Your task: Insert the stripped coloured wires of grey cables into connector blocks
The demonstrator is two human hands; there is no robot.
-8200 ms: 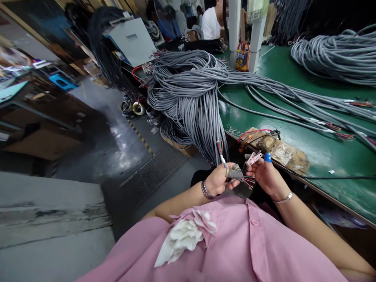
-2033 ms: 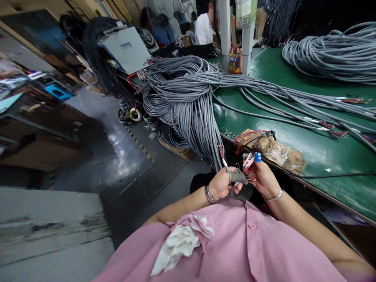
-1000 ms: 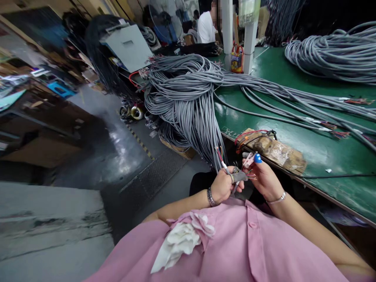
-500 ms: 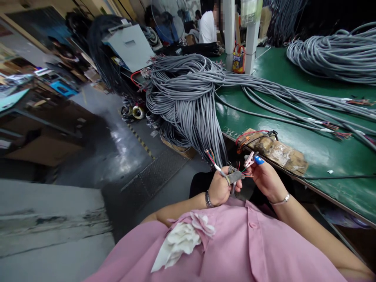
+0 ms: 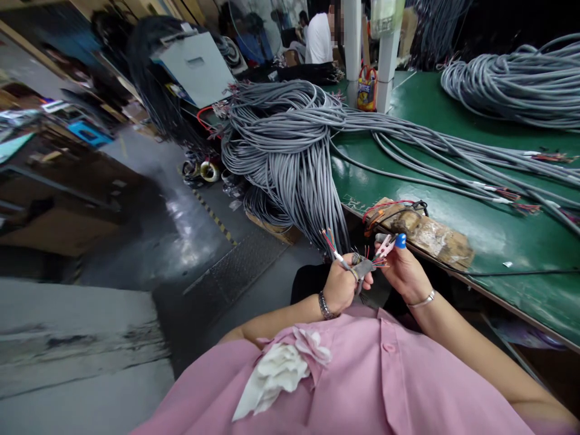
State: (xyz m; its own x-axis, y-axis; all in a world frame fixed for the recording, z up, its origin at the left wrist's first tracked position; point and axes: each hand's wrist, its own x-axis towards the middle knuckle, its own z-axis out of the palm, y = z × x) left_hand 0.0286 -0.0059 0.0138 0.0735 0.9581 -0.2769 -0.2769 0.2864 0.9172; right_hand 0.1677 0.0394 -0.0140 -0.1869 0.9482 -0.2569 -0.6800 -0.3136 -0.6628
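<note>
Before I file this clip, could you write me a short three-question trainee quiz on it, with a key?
1. Multiple choice: what is held in the right hand?
A) a white cup
B) a pink clip
C) a yellow ruler

2. True or false: the left hand is empty.

3. Fill in: the wooden block lies at the edge of a table whose top is ____.

Key:
1. B
2. False; it holds a cable with colored wires at its end.
3. Green
</note>
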